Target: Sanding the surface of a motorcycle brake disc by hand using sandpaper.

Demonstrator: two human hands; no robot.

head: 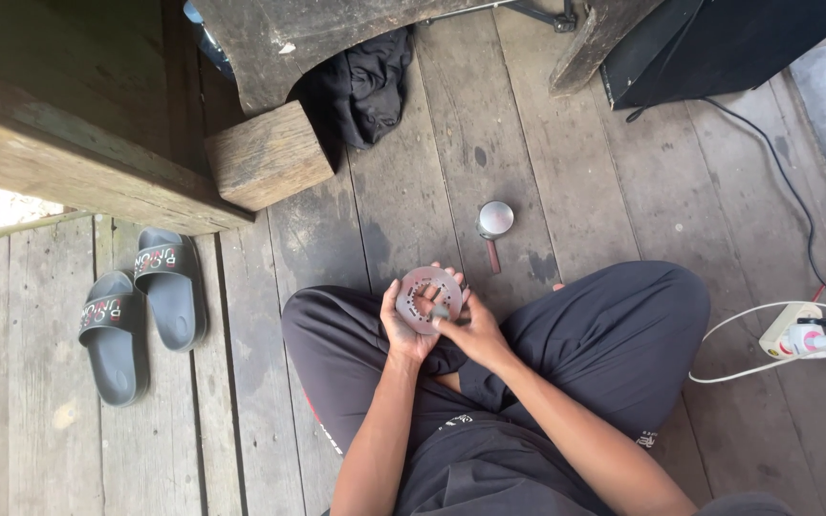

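From the head camera, a person is sitting cross-legged on a weathered plank floor (566, 191), wearing dark trousers. The left hand (407, 330) is cradling a round, perforated metal disc (427, 298) from below, its fingers curling up around the disc's left rim and gripping it over the lap, just above the crossed legs. The right hand (470, 330) is coming in from the right, its fingertips pinching together on a small dark part (441, 311) that is pressing against the lower face of the disc; what that part is cannot be told at this size.

Just beyond the hands, a small round mirror-like tool with a reddish handle (494, 227) is lying on the planks, apart from the disc. A pair of grey slide sandals (141, 311) is sitting well to the left. A square wooden block (268, 155) is resting under a heavy timber structure at upper left, with a crumpled black cloth (370, 86) lying beside it. At the right edge, a white power strip (795, 334) is lying with a plug in it and white and dark cables trailing away across the floor.
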